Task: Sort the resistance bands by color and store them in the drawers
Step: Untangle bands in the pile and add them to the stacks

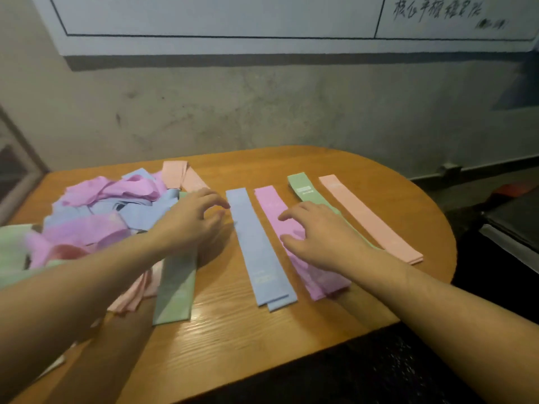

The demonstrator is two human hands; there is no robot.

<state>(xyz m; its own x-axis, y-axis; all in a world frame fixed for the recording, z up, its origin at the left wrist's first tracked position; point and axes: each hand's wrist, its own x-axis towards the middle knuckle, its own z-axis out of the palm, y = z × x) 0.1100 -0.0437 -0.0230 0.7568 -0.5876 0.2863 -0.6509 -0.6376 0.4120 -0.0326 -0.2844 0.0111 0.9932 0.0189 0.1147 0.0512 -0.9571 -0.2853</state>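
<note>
Four sorted strips laid out on the wooden table (291,339): blue band (258,252), pink band (303,269), green band (306,193), peach band (370,220). Unsorted pile (102,208) far left. Left hand (192,220) loose-fingered (holding nothing) beside blue, right hand (320,234) spread flat over pink.

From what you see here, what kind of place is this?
Probably a gym or fitness storeroom: resistance bands heaped on a wooden table, a rough concrete wall, and a whiteboard with handwriting.
</note>
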